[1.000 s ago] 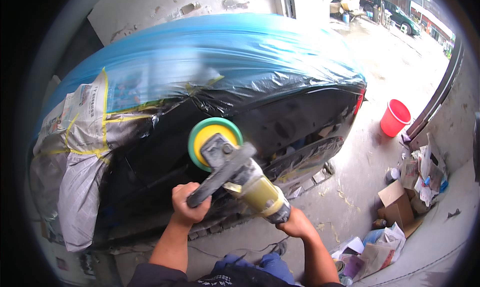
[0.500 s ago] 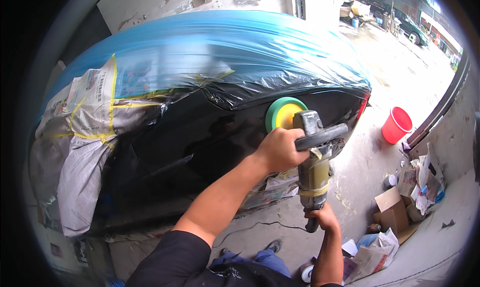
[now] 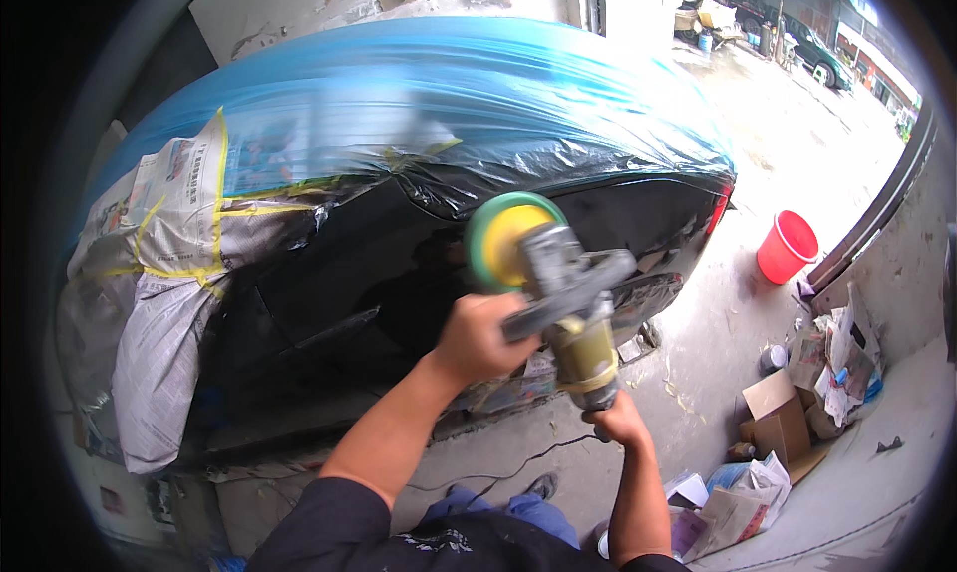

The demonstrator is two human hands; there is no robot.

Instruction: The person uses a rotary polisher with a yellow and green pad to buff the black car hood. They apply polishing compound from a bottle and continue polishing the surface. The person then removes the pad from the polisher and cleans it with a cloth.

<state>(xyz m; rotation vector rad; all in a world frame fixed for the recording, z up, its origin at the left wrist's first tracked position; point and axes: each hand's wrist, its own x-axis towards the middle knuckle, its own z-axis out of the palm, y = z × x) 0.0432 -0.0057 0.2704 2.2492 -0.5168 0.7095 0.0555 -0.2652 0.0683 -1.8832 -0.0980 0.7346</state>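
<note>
Both my hands hold a power polisher (image 3: 581, 351) with a round green-and-yellow pad (image 3: 510, 238) at its far end. My left hand (image 3: 485, 338) is wrapped round the dark side handle near the head. My right hand (image 3: 618, 420) grips the rear end, where a black cord (image 3: 518, 466) trails off. The pad lies over the glossy black side panel of a car (image 3: 329, 273), seemingly against it, just below the taped film edge. Motion blurs the tool's head. Blue plastic film (image 3: 478, 84) covers the upper car, and newspaper with yellow tape (image 3: 179, 203) masks its left part.
A red bucket (image 3: 788, 247) stands on the floor at the right. Below it, an opened cardboard box (image 3: 778, 423) and crumpled newspapers (image 3: 743, 507) lie along the wall (image 3: 877, 472). More paper lies under the car's lower edge. Another vehicle (image 3: 812, 54) stands outside at the far right.
My two hands have moved the polisher to the left along the black panel, and the tool has tilted with its head toward the left. My grip is unchanged.
</note>
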